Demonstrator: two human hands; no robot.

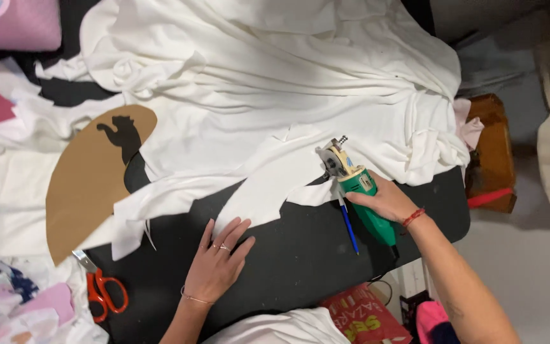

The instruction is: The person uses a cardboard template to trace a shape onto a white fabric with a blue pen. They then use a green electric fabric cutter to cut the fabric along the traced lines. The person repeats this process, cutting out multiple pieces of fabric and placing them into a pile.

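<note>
White fabric [275, 95] lies spread and bunched over a black table [300, 248]. My right hand [383, 200] grips a green electric rotary cutter [354, 185], whose round blade sits at the cloth's cut edge. My left hand [216, 258] lies flat, fingers apart, pressing a cut strip of the white fabric [262, 191] onto the table. A blue pen [349, 226] lies on the table just beside the cutter.
A brown cardboard pattern [87, 185] rests at the left, partly under fabric. Orange-handled scissors [102, 290] lie at the lower left. Pink cloth [14, 25] sits top left. A wooden stool [493, 153] stands right of the table. A red bag [364, 318] is below.
</note>
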